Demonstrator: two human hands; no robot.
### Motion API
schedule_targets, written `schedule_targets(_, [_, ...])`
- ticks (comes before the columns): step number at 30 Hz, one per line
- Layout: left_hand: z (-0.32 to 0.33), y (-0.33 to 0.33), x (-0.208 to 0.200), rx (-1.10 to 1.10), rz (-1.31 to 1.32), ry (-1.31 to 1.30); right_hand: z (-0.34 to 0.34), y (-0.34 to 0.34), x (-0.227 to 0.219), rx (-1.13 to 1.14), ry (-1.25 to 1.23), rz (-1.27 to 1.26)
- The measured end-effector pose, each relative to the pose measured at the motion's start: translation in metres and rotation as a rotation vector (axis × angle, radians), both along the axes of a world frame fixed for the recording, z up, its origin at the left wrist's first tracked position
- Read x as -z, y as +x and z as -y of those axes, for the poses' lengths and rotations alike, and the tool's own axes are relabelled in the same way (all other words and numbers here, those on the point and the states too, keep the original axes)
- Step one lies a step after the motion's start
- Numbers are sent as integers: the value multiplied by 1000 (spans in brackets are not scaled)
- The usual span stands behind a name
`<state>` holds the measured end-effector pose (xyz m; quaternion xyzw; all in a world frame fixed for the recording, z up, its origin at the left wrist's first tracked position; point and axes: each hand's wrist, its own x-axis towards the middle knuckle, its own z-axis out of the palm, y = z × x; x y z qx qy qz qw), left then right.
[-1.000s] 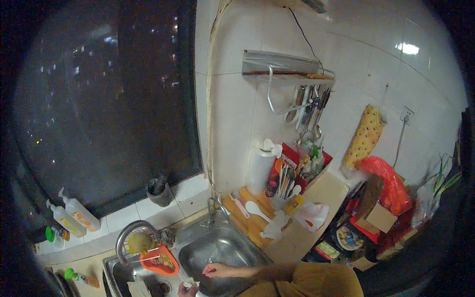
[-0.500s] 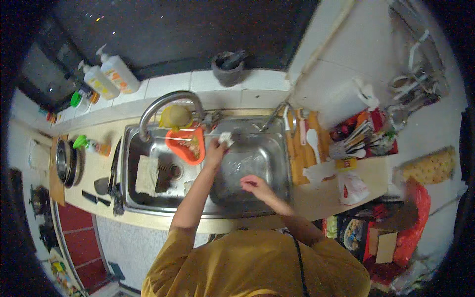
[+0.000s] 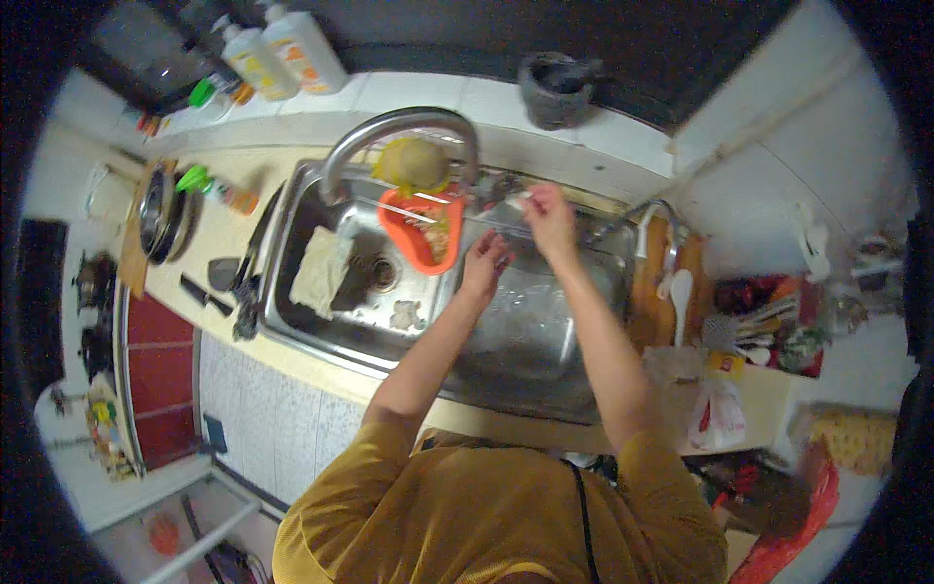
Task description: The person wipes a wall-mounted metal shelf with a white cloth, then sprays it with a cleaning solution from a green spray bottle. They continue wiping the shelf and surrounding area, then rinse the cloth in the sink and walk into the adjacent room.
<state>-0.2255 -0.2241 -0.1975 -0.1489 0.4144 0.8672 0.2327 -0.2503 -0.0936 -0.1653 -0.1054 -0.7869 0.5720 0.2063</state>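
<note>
Over the divider of the double steel sink (image 3: 525, 336), my left hand (image 3: 485, 266) has its fingers bent and apart, with nothing visible in them. My right hand (image 3: 552, 226) is farther back and to the right, above the rear rim of the right basin. Its fingertips pinch a small whitish piece (image 3: 520, 202), too blurred to name. Left of my hands, an orange triangular strainer (image 3: 451, 251) holds food scraps. Thin metal rods cross above it. Behind the strainer rests a round tan thing (image 3: 420, 164) in yellow mesh.
A curved faucet (image 3: 404, 119) arches over the left basin, where a pale cloth (image 3: 324, 273) lies. Knives (image 3: 206, 294) and a spatula (image 3: 224, 273) are on the left counter. Cutting boards (image 3: 654, 282) and a white spoon (image 3: 680, 297) stand right. A stone mortar (image 3: 552, 92) sits on the ledge.
My right hand has moved from over the right basin to the sink's rear edge. The whitish piece, earlier in my left hand, now appears at my right fingertips. The view has shifted and turned.
</note>
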Motion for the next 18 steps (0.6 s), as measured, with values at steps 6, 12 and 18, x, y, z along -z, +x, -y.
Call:
schedule_targets(6, [112,-9,-30,-369,-176,22,-9,-45,-1,-25,350,27])
schedule_targets(12, [174,-57,-77,-450,-126,195,-23,-52,4,62,393,14])
schedule_targets(18, [190,-79,-81,-411,-55,388,119,-3,-70,-359,364,-403])
